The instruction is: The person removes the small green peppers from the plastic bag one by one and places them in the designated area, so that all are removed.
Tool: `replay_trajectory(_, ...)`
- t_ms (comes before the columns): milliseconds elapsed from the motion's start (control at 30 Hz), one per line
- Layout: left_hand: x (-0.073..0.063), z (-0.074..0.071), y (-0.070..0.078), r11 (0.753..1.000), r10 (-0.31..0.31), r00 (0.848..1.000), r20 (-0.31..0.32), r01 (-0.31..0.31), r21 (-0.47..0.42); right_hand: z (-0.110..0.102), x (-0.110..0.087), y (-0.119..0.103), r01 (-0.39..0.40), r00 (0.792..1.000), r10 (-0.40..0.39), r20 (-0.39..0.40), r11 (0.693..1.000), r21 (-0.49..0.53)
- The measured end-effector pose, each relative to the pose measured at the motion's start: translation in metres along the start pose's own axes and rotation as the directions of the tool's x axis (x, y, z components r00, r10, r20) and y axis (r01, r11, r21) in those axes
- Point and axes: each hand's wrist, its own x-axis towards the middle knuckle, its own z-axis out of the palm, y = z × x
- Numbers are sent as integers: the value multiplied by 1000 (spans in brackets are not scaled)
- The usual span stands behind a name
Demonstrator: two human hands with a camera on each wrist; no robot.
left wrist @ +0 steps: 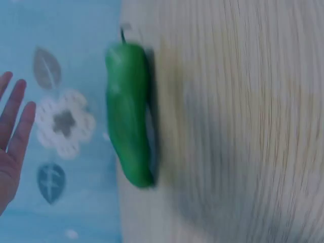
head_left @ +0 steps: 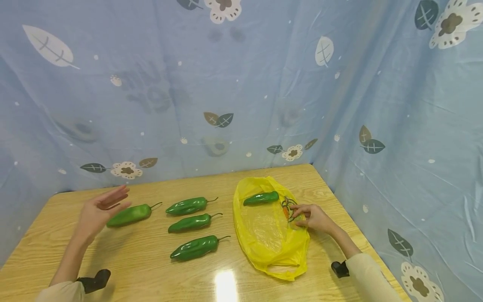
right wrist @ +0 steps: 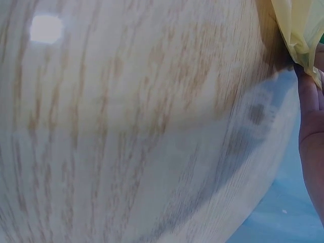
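Observation:
My left hand [head_left: 94,214] hovers at the left, fingers extended and thumb apart, holding nothing. A long green chili pepper [head_left: 132,215] lies on the table just beside it; the left wrist view shows this pepper [left wrist: 127,114] apart from the fingers [left wrist: 15,119]. On the right, my right hand [head_left: 316,218] pinches the right edge of a yellow plastic bag [head_left: 238,222]. Another green pepper [head_left: 261,198] is inside the bag's far part. In the right wrist view, bag plastic [right wrist: 298,30] is gathered at the fingers, which are partly cut off by the frame.
Three more green peppers lie in a column mid-table: the far one [head_left: 187,206], the middle one [head_left: 190,223] and the near one [head_left: 195,248]. The wooden table [head_left: 158,277] meets a blue patterned curtain [head_left: 158,105] at the back and right.

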Motion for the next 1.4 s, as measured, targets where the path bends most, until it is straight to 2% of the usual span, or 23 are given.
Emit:
replay_trajectory(133, -4, 18, 13, 999, 23, 998, 54, -22, -25, 0, 0, 2, -5, 1000, 5, -4, 1000, -5)
replay_trajectory(300, -11, 44, 21, 999, 16, 989, 146, -9, -47, -1, 0, 2, -5, 1000, 5, 0, 1000, 13)
replay_trajectory(433, -15, 61, 26, 994, 26, 983, 182, -5, -113, 0, 0, 0, 1, 1000, -1, 2, 1000, 24)
replay_trajectory(567, -20, 75, 32, 985, 5, 979, 205, 30, -168, 0, 1, 0, 5, 1000, -5, -3, 1000, 19)
replay_trajectory(700, -26, 86, 40, 981, -14, 974, 226, 58, -186, 0, 1, 0, 9, 1000, -9, -4, 1000, 14)
replay_trajectory(933, -34, 104, 57, 976, 7, 962, 274, 54, -213, -1, 1, -1, 11, 1000, -11, -3, 1000, 14)
replay_trajectory(1100, -37, 123, 69, 973, 45, 946, 322, 31, -227, -1, 0, -2, 5, 1000, -5, -7, 1000, 24)
replay_trajectory(1267, -38, 146, 78, 962, 103, 913, 395, 9, -273, -1, 0, -2, 12, 1000, -11, -12, 999, 45)
replay_trajectory(1400, -40, 161, 84, 956, 105, 891, 441, 32, -293, -1, 0, -4, 3, 1000, -2, -12, 999, 34)
